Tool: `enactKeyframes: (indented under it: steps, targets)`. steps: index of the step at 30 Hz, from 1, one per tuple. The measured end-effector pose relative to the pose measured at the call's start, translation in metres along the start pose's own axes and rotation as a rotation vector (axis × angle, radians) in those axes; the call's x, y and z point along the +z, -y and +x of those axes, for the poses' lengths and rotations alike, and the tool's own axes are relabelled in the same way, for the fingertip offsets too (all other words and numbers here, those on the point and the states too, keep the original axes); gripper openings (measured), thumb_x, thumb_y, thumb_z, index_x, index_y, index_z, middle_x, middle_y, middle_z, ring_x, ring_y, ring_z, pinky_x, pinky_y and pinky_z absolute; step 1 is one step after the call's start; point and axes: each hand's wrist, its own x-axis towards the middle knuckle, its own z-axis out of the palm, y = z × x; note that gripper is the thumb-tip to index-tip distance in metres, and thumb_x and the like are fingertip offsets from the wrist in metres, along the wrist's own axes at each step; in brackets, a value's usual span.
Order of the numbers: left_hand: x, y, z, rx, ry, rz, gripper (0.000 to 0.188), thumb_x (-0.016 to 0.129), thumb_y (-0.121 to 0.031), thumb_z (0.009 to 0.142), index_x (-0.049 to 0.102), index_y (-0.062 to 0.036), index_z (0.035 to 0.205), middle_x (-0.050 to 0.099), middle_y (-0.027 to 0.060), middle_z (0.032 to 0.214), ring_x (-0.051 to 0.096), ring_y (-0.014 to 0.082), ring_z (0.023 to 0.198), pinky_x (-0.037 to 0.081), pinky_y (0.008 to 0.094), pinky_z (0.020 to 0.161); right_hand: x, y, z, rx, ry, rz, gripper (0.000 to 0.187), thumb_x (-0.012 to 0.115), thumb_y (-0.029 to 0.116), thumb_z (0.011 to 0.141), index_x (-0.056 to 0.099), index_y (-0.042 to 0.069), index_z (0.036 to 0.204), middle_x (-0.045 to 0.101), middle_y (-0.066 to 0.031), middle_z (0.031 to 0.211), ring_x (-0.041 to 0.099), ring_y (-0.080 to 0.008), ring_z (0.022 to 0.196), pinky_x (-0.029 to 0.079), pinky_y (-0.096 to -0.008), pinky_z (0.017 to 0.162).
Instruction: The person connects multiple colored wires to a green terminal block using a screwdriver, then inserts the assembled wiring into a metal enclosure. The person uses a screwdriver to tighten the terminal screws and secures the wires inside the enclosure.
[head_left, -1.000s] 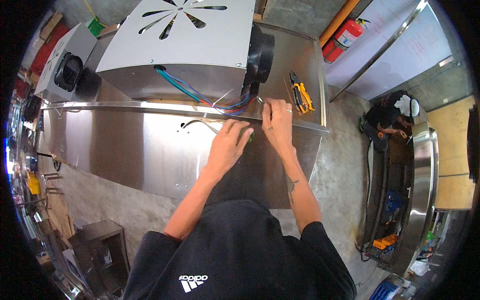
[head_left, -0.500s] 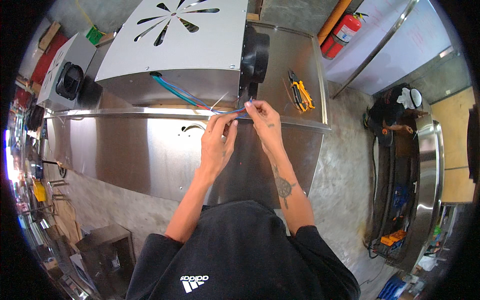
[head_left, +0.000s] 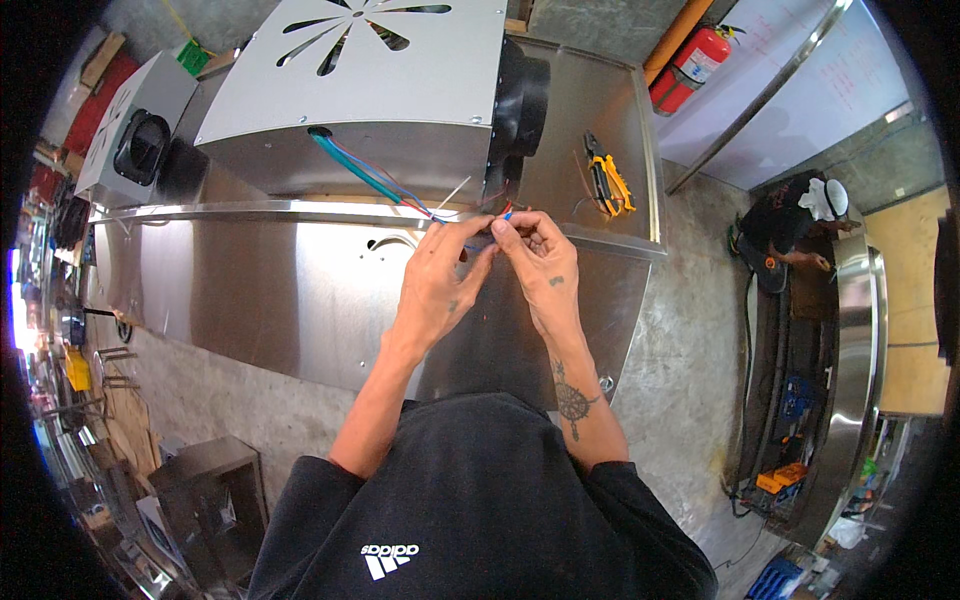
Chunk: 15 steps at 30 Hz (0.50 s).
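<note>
Closest in, the person's two forearms rise from the black shirt and meet over the sloped stainless steel hood. Both hands are brought close together, apparently so the fingertips can work on the same small spot. The left hand has its thumb and forefinger pinched on the thin wires, with the other fingers curled under. The right hand pinches the wire ends from the other side, where a bit of red and blue shows at the fingertips. These wires, teal, blue and red, run out of a hole in the grey blower housing and slope down to the hands, reaching just over the hood's top edge. Beyond the right hand, yellow-handled pliers lie on the flat steel top, within easy reach. Further off, a red fire extinguisher stands by the wall, and another person crouches at a second steel unit.
</note>
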Motion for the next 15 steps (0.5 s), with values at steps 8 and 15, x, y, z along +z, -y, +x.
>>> enactKeyframes:
  steps: [8,15]
  targets:
    - [-0.007,0.004,-0.008,-0.100,-0.068,-0.134,0.025,0.083,-0.002,0.097,0.079,-0.0032,0.121,0.080,0.0074,0.106,0.065,0.0112,0.075,0.054,0.0291,0.069,0.003,0.008,0.002,0.011,0.072,-0.018,0.025,0.070,0.021,0.113,0.072,0.001,0.128,0.073,-0.0020,0.108,0.064,-0.0070,0.094,0.051,-0.0246,0.087]
    - [-0.011,0.002,-0.010,-0.111,-0.079,-0.164,0.021,0.082,-0.004,0.098,0.079,-0.0029,0.119,0.077,0.0104,0.097,0.067,0.0172,0.074,0.055,0.0324,0.067,0.002,0.019,0.003,-0.129,0.149,-0.078,0.025,0.068,0.017,0.114,0.071,0.000,0.131,0.073,-0.0015,0.115,0.064,-0.0075,0.102,0.052,-0.0257,0.092]
